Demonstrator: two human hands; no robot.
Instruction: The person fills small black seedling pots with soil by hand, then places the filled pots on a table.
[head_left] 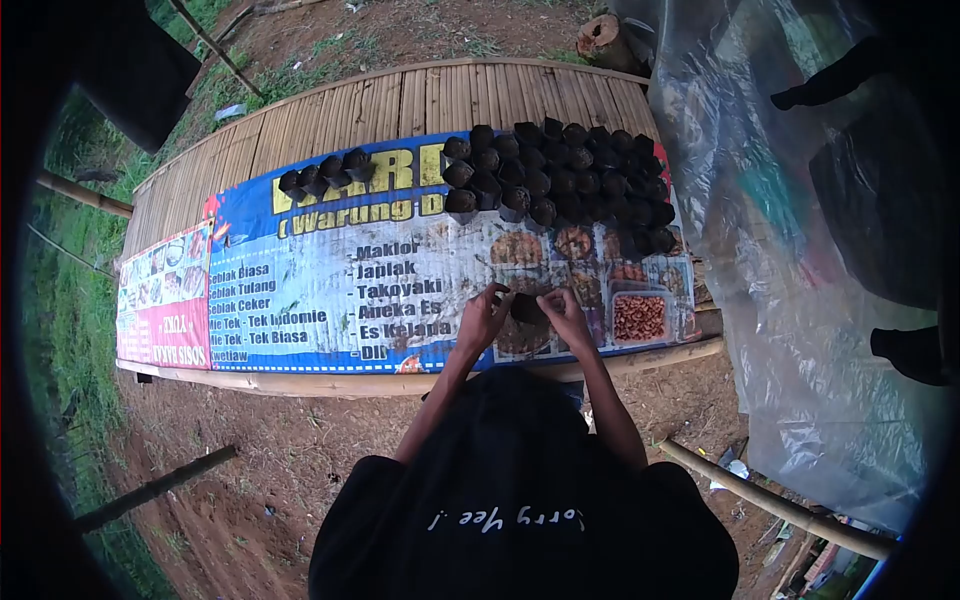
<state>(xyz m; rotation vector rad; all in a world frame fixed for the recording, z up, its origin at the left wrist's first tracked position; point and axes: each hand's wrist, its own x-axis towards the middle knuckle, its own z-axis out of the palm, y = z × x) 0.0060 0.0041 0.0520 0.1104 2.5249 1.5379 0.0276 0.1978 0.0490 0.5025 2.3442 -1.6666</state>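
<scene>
A small black plastic seedling bag (527, 309) stands near the front edge of the banner, between my two hands. My left hand (484, 318) is closed at its left rim, fingertips pinched on the plastic. On the opposite side, my right hand (567, 318) pinches the rim with thumb and fingers. What is inside the bag is too dark to make out. Right of my right hand sits a clear plastic tub (641, 344) of reddish-brown seeds (638, 318).
Many filled black bags (560, 180) stand packed at the back right; several more (327, 173) stand at the back left. A printed banner (300, 260) covers part of the bamboo table (430, 100). Plastic sheeting (790, 300) hangs on the right, and bamboo poles (780, 500) flank me.
</scene>
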